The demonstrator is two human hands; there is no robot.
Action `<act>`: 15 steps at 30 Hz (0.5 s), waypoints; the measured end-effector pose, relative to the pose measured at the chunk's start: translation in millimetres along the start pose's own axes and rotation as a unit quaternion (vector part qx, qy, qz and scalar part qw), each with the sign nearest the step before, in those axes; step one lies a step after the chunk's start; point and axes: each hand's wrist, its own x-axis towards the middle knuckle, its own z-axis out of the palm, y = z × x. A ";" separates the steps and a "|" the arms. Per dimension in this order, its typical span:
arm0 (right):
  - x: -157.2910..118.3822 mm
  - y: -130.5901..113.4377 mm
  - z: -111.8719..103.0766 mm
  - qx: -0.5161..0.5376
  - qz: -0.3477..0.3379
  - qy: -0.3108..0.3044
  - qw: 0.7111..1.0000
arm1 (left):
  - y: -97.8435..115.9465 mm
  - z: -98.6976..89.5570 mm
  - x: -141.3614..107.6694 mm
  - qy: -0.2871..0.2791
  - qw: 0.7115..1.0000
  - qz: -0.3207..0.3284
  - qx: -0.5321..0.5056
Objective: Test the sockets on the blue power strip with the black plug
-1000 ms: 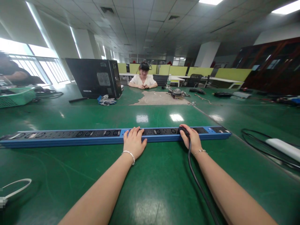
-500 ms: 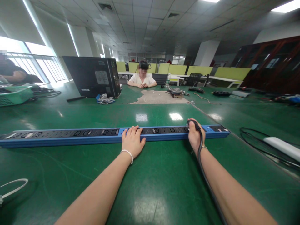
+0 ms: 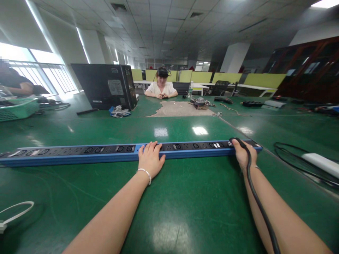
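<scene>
A long blue and black power strip (image 3: 79,158) with rows of sockets lies across the green table in front of me. My left hand (image 3: 150,158) rests flat over its middle, fingers spread and touching the sockets and the front edge. Close to the strip's right end, my right hand (image 3: 245,154) grips a black power plug (image 3: 233,140) above the sockets. The plug's prongs point left and look free of any socket. From the plug, a thick black cord (image 3: 261,204) runs over my right forearm and out at the bottom.
A black computer case (image 3: 106,86) stands at the back left, with gloves (image 3: 119,111) before it. A green basket (image 3: 19,108) sits far left. On the right lies a white power strip (image 3: 321,164) with black cable. A person (image 3: 161,86) sits across the table; another sits at far left.
My right hand has moved right along the strip with the plug, uncovering sockets it had hidden. My left hand stays in place on the strip.
</scene>
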 end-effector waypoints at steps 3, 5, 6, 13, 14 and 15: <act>-0.5 -2.8 2.1 0.007 -0.005 -0.009 1.000 | 0.0 0.1 0.3 0.003 1.000 0.002 -0.001; -0.1 -1.5 2.3 0.015 -0.004 -0.012 1.000 | -0.2 0.4 0.0 0.004 1.000 0.003 0.000; 0.1 -0.4 2.3 0.020 -0.004 -0.014 1.000 | -0.3 0.7 -0.2 0.005 1.000 0.003 0.000; 1.3 1.9 1.6 0.008 -0.009 -0.039 0.999 | -0.4 0.8 -0.5 0.005 1.000 0.004 0.003; 1.7 2.1 1.8 0.003 -0.007 -0.040 0.999 | -0.2 0.7 -0.3 0.005 1.000 0.003 0.003; 2.3 2.6 2.1 -0.002 -0.005 -0.040 0.999 | -0.2 0.6 -0.2 0.004 1.000 0.003 0.003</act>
